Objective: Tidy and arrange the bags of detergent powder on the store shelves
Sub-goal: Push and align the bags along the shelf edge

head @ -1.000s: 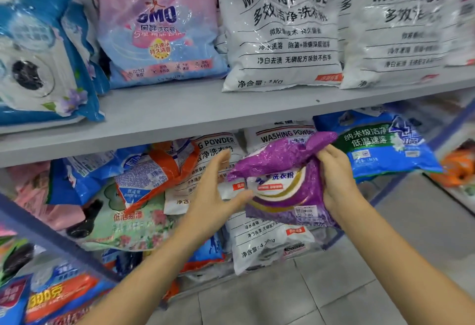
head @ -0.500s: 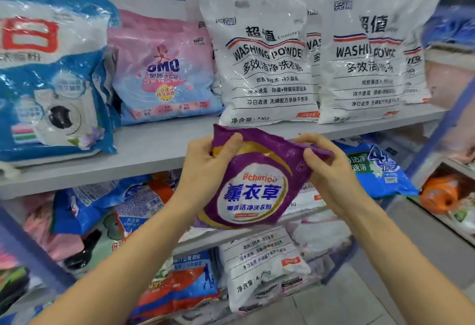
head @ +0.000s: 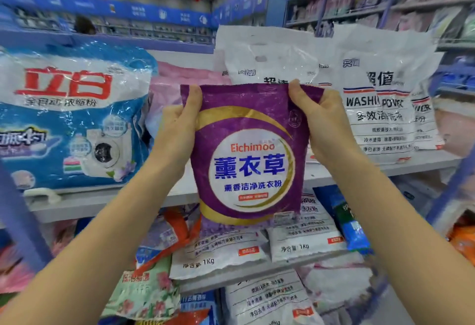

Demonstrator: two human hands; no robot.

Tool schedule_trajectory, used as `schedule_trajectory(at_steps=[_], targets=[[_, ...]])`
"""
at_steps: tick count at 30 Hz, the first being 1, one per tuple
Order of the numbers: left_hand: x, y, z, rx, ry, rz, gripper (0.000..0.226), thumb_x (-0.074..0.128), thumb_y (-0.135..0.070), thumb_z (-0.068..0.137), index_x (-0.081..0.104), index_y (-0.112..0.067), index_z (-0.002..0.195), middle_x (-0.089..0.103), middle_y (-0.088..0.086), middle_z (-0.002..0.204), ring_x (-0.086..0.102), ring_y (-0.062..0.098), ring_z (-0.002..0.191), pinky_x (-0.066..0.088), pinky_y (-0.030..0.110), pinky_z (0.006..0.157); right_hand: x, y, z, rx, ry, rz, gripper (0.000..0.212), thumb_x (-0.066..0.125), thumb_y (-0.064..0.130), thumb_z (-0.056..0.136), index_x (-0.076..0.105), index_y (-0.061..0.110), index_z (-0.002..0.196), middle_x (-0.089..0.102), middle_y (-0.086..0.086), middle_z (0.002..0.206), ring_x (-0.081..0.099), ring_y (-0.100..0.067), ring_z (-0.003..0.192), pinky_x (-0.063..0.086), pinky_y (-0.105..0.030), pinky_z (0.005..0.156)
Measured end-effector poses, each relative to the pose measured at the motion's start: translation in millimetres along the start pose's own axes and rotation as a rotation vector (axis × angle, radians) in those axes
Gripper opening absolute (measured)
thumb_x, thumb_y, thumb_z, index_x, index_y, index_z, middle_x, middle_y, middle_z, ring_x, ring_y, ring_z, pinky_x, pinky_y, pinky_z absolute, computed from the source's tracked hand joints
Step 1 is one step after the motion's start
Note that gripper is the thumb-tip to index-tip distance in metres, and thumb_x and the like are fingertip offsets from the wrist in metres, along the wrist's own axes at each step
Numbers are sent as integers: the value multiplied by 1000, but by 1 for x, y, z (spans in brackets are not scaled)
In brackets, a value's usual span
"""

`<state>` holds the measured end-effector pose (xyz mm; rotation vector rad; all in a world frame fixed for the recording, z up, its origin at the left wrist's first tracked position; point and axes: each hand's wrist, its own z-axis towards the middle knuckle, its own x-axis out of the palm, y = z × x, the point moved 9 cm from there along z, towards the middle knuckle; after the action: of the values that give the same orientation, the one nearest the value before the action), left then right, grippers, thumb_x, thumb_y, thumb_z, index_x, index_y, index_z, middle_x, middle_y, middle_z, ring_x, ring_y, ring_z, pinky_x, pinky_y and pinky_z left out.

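A purple detergent bag [head: 252, 155] with a white round label hangs upright in front of the top shelf [head: 177, 191]. My left hand [head: 177, 129] pinches its upper left corner and my right hand [head: 323, 121] grips its upper right corner. Behind it stand tall white washing powder bags [head: 385, 109], a pink bag [head: 169, 80] mostly hidden, and a large blue and white bag [head: 74, 119] at the left. Below the shelf lie white 1 kg bags [head: 303, 237] and orange, green and blue bags in a loose heap.
A blue shelf upright [head: 15, 211] crosses the left edge and another [head: 452, 183] slants at the right. Further shelving with pink and white packs fills the upper right. A store aisle with blue signs runs behind the top shelf.
Both hands have lifted the purple bag from the lower shelf level up to the top shelf and turned it upright, label facing me. My left hand took hold of its corner.
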<state>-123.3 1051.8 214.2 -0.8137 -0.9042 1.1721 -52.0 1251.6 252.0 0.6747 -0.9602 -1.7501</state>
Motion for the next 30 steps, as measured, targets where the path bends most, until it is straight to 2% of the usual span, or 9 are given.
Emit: schedule_trajectory(at_steps=[7,11,15,18,21,23,25,27,30], targets=[[-8,6,3,58,120,-226,36,54,-60,81,68,-28,91,74,-11,87,69,5,83,54,27,74,22,22,29,-60,36,-33,31,51,28,96,65,11,74,67,6,60,65,-12,59,54,-30,64],[-4,51,-20,71,242,-100,89,72,-78,44,54,-27,115,71,-12,102,66,6,96,51,18,75,27,26,40,-46,20,7,30,51,26,96,63,8,75,68,3,60,66,-14,58,55,-31,62],[15,77,-34,-4,278,-30,106,74,-79,34,48,-23,121,69,-16,109,63,0,103,51,16,81,30,23,44,57,4,126,28,51,26,96,59,11,75,68,4,57,66,-10,54,56,-25,54],[21,88,-35,-72,201,-30,70,85,-55,50,58,-24,107,72,-5,102,68,5,91,56,25,82,27,26,49,47,5,88,30,52,27,95,58,11,70,66,4,54,65,-10,52,56,-25,53],[18,83,-39,-102,193,-18,35,73,-30,61,62,-25,95,74,-14,85,69,2,82,56,18,73,15,26,55,-17,-6,-42,42,54,34,93,60,-7,83,65,-10,68,64,-22,61,54,-33,64],[7,72,-42,-93,181,-10,28,69,-24,69,62,-24,96,72,-21,78,69,-2,79,51,11,66,10,23,59,-67,-41,-122,49,54,36,93,58,-13,86,61,-12,72,58,-25,64,48,-37,64],[-11,62,-47,-101,163,0,24,68,-22,73,62,-25,96,72,-22,78,69,-2,80,50,9,65,20,26,58,-176,-87,-245,47,52,35,95,51,3,59,51,5,52,46,-10,48,37,-26,50],[-32,50,-55,-99,146,46,24,65,-30,71,63,-29,95,72,-22,81,68,-2,83,49,10,69,43,39,49,-368,-110,-440,48,49,35,96,40,18,52,38,8,45,31,-5,43,26,-27,46],[-67,28,-66,-73,145,102,26,63,-35,69,62,-34,95,71,-26,84,67,-5,85,48,8,70,79,59,30,-609,-164,-590,47,43,41,96,59,8,66,49,-3,53,42,-18,51,32,-34,50]])
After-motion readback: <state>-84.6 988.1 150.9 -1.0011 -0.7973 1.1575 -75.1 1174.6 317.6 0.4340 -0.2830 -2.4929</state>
